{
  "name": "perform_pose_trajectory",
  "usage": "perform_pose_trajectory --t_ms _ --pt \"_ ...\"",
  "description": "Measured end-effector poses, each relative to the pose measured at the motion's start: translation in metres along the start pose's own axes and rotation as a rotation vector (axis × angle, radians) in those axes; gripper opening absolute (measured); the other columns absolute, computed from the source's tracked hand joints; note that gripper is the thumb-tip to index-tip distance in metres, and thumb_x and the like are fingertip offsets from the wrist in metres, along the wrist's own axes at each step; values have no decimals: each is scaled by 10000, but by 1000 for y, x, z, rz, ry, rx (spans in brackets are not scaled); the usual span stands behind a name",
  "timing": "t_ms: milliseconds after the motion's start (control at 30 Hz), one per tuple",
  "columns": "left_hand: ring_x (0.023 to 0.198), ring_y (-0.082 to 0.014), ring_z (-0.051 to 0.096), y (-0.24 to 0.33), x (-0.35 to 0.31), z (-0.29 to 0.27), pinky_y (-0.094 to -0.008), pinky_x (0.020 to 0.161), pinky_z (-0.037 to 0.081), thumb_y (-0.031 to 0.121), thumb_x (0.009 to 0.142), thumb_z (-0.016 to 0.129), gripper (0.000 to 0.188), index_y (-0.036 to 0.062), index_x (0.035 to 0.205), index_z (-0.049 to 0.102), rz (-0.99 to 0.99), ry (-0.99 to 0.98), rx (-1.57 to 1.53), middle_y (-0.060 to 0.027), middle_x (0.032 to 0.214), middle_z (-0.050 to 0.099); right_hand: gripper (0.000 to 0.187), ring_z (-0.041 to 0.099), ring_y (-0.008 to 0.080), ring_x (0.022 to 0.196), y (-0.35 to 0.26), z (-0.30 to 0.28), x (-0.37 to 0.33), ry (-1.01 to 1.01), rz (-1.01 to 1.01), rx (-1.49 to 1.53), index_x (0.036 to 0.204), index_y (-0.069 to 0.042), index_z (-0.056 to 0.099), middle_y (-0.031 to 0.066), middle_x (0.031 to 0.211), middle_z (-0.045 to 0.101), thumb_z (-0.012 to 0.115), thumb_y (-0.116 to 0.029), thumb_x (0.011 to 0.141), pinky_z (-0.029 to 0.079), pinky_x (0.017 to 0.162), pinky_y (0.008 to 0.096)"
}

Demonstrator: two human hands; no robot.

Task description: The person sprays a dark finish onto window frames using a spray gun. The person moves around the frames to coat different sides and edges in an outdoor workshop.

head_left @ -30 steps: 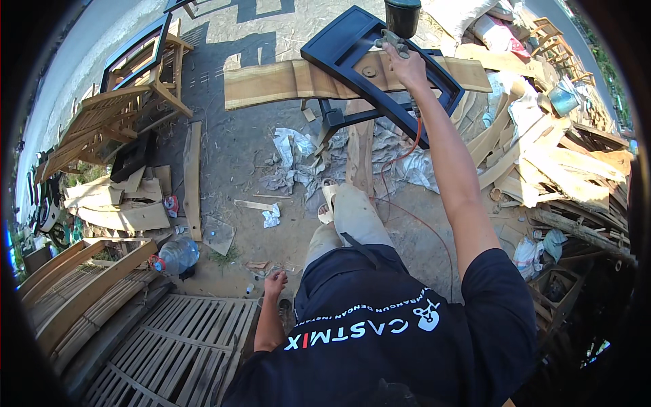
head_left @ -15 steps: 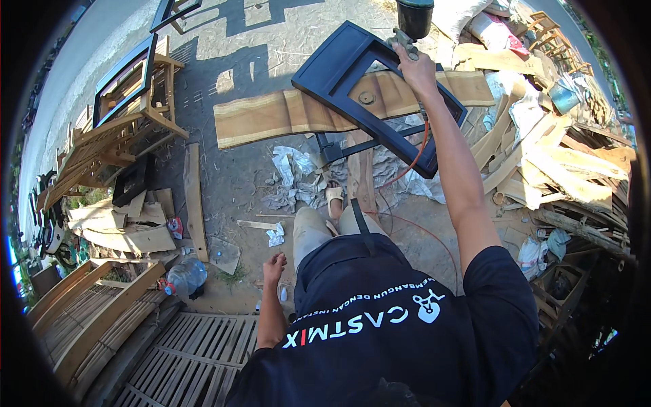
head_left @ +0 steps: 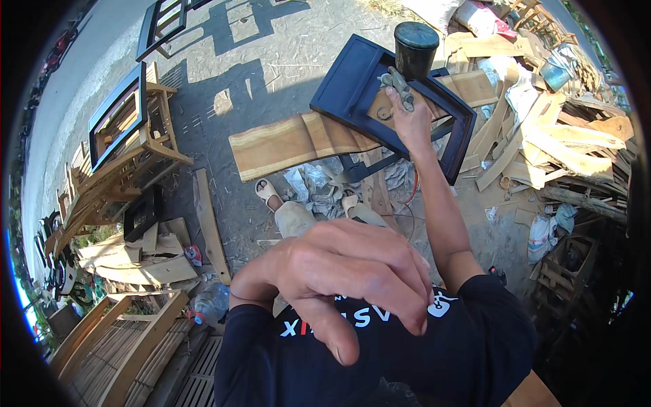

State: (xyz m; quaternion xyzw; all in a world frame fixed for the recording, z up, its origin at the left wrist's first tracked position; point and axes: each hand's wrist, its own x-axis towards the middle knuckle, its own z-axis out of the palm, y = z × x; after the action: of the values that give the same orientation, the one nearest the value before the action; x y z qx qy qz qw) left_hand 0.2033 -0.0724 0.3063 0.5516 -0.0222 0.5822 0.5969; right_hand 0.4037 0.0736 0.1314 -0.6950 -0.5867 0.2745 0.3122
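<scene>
The right hand (head_left: 411, 121) is clenching a metal spray gun (head_left: 400, 88) out at arm's length, its big dark cup (head_left: 416, 55) standing up just beyond the knuckles — and that gun is hanging over the opening of a black frame (head_left: 344, 78), with any spray too fine to make out. The frame itself is lying at a slant across a long, pale-and-brown plank (head_left: 271, 148), while a thin red hose (head_left: 415, 184) is showing beside the forearm. Over to the left hand (head_left: 352, 264): it is looming large before the chest, fingers loosely curled, thumb standing apart, gripping nothing. Behind it, the black shirt (head_left: 400, 366) is carrying the clearest writing here — bold white lettering (head_left: 290, 330) with one red stroke, partly hidden by that hand, and a white emblem (head_left: 441, 305) is sitting at its right end. Below the plank, crumpled sheeting (head_left: 315, 180) is littering the ground near the sandalled feet, and a clear plastic jug (head_left: 212, 302) with a red cap is lying at left.
</scene>
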Motion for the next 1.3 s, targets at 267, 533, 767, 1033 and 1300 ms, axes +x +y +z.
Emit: perform_pose_trajectory --t_ms 267,533,767,1033,1300 --pt "670 -280 702 82 21 -117 -390 706 568 225 986 620 260 51 797 656 -60 -110 -572 -132 750 698 480 653 478 856 -44 84 27 428 100 -126 948 -13 710 273 829 680 634 -486 922 516 735 494" --pt "784 -279 710 155 7 -242 -416 839 553 399 1026 523 372 68 911 647 -141 -281 -517 -155 873 700 514 654 478 876 -120 137 -62 508 362 -204 939 2 702 288 836 680 623 -506 922 518 784 505" --pt "889 -191 671 92 -98 -387 -351 853 532 308 1057 473 370 -36 1073 607 -648 2 79 -120 957 667 588 635 503 940 -97 167 -16 612 309 -314 973 27 674 308 917 675 595 -552 918 497 814 543" --pt "791 -121 646 70 -316 -550 -280 751 509 295 1045 498 331 5 1031 657 -1254 278 726 -64 822 694 600 638 479 987 -129 162 52 505 460 -309 1033 -10 696 288 967 687 573 -585 917 493 867 530" --pt "730 -140 679 97 -480 -603 -281 595 505 332 1021 528 357 5 1025 671 -1636 367 684 -82 833 713 575 624 496 972 -150 162 0 491 505 -378 1056 -5 690 300 939 673 577 -554 925 493 839 537"
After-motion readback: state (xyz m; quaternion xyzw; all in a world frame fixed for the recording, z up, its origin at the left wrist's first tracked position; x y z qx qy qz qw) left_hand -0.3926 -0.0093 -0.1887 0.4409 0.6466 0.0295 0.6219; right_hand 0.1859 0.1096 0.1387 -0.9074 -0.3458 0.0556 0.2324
